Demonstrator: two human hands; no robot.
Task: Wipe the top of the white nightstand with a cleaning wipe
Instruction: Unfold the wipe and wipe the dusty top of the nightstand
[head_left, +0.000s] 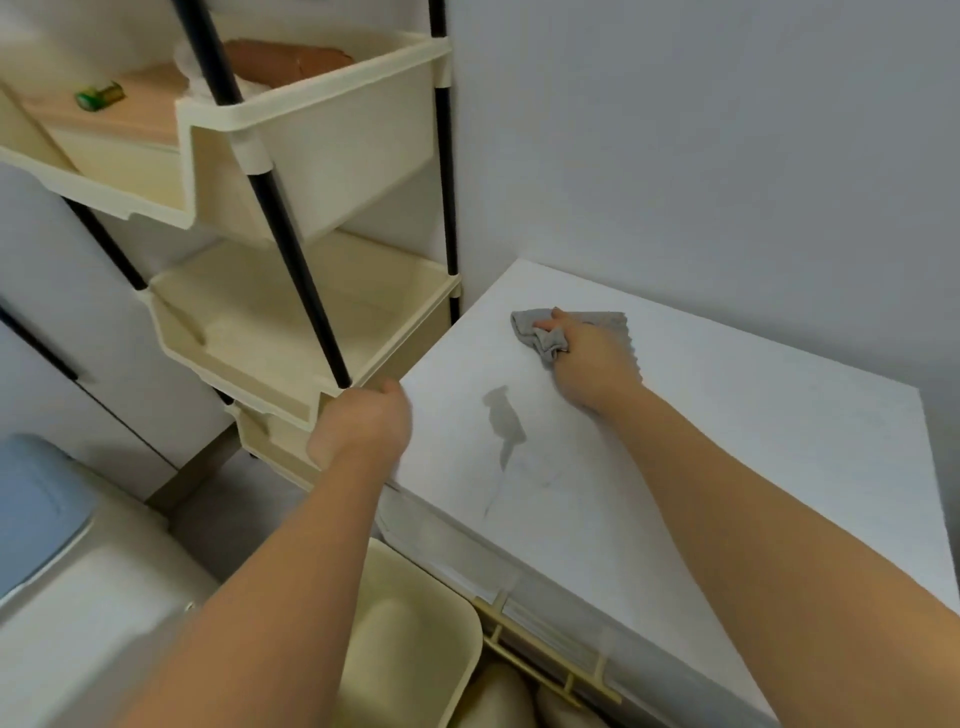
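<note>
With the arm stretched across the white flat-topped nightstand (727, 441), the right hand (587, 364) bunches a crumpled grey cleaning wipe (540, 332) in curled fingers, pressing it near the top's far left corner. The fingers of the left hand (363, 426) curl over the left edge.

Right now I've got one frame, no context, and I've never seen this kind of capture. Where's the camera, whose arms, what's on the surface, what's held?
No machine here: these are a person's two bare arms. The single picture comes from a wide-angle camera on their head, looking forward and down. The right hand has a bunched grey wipe in its grip, pressed on the white nightstand top. A dark smear lies on the top nearer the person, apart from the wipe. The left hand sits at the nightstand's left edge, beside a cream shelf cart. Its fingers are hidden, so I cannot tell whether it holds anything.
</note>
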